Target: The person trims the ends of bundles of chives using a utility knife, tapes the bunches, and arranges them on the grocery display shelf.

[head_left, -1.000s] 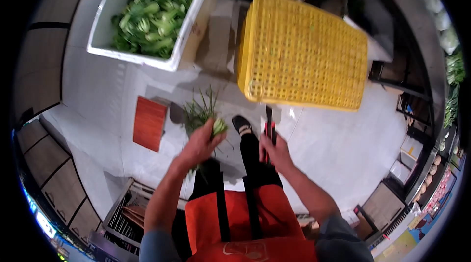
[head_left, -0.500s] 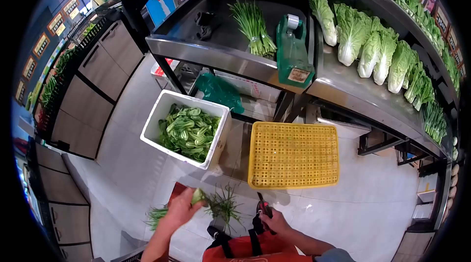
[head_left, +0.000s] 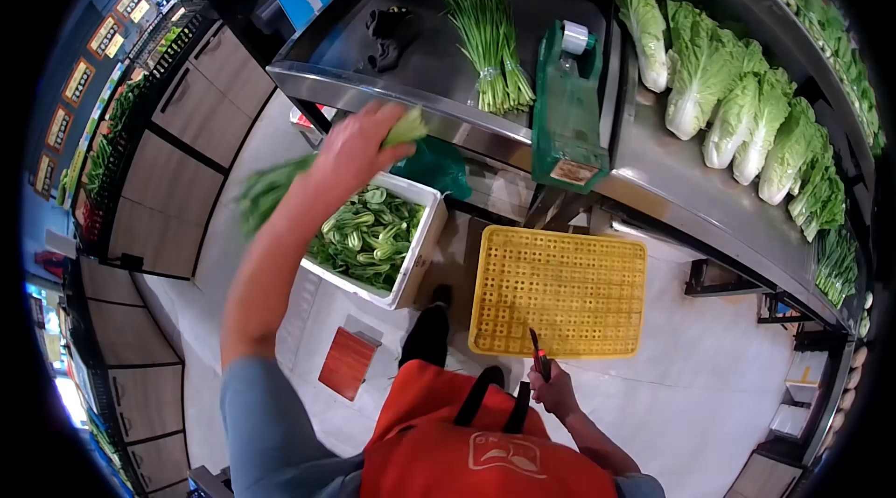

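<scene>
My left hand (head_left: 355, 151) is raised over the far side of the white foam box (head_left: 422, 246), by the metal shelf's front edge. It grips a bunch of green stalks (head_left: 271, 190), whose pale cut end (head_left: 406, 128) juts out to the right while blurred leaves trail to the left. Leafy greens (head_left: 373, 241) fill the box below. Low down, near the bottom edge of the yellow crate (head_left: 560, 288), my right hand (head_left: 556, 390) is closed round a small knife (head_left: 539, 358) with a red and black handle, blade pointing up.
On the shelf lie a bunch of long thin greens (head_left: 487, 45), a green tape dispenser (head_left: 567, 111) and dark gloves (head_left: 385, 39). Napa cabbages (head_left: 695, 69) line the right shelf. A red-brown stool (head_left: 349, 364) stands on the floor, and a green plastic bag (head_left: 439, 169) hangs behind the box.
My left hand has risen from low near the stool to the shelf edge, carrying the bunch. My right hand has shifted slightly right with the knife. My body has moved forward.
</scene>
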`<state>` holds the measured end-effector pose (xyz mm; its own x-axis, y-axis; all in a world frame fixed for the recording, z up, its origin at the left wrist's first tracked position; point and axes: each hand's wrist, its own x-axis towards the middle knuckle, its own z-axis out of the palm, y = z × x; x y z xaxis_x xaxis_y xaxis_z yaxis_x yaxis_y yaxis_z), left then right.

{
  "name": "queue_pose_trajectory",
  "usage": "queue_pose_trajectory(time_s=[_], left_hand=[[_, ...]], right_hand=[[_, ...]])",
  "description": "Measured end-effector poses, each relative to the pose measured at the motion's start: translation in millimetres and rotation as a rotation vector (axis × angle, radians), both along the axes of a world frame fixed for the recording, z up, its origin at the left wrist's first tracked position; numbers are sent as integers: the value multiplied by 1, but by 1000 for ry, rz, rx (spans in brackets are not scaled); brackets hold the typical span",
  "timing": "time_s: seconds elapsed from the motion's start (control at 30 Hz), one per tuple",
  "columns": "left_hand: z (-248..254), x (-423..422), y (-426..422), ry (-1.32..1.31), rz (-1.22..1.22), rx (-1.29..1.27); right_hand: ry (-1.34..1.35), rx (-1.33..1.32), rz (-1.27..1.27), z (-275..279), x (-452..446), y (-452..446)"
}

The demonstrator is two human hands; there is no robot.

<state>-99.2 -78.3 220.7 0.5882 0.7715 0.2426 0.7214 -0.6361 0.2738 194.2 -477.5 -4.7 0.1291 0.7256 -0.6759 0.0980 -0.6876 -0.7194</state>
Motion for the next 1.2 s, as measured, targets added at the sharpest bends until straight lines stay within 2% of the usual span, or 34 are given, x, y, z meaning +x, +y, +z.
queue_pose_trajectory(time_s=[0.07,0.1,0.17,0.2,0.23,0.27,0.3,0.37,0.4,0.43,0.5,0.6,0.67,0.7,0.8,0.93,0.97,1.07,1.17,1.2], left_hand=[[-13,20,102,135,-12,100],[-6,21,119,203,20,135],[-41,38,200,308,38,124],[-36,35,206,330,63,143],[-59,44,245,362,46,123],[-76,48,268,397,39,110],[-65,48,265,401,61,34],[-89,53,293,459,33,94],[-78,47,283,471,50,153],[-73,57,282,330,-95,337],[-59,69,272,197,-246,367],[-63,106,255,369,-717,644],[-85,128,257,273,-874,550],[-86,130,255,233,-936,517],[-86,138,257,347,-885,370],[-91,140,268,293,-978,541],[-92,142,270,187,-1011,557],[-97,139,277,299,-1042,482],[-74,137,274,163,-1032,359],[-62,136,272,118,-986,405]], right_hand=[[-80,65,-3,-15,-8,25],[-87,70,-9,-14,-9,26],[-230,80,-7,-32,-12,48],[-289,133,8,-38,-16,46],[-231,-43,-59,-14,-30,85],[-128,-52,-143,-6,-39,106],[-140,-32,-135,8,-38,119],[-144,-54,-140,9,-50,151],[-166,-21,-115,10,-49,152],[-175,-25,-118,4,-55,161],[-140,-3,-149,-7,-58,165],[-125,16,-160,-10,-64,175],[-170,42,-148,-25,-70,176],[-147,20,-146,-16,-69,181],[-128,11,-175,-12,-73,190],[-144,-5,-148,-14,-73,191],[-177,19,-133,-23,-75,187],[-241,84,-107,-46,-79,178],[-218,97,-109,-39,-80,182],[-188,81,-120,-31,-75,182]])
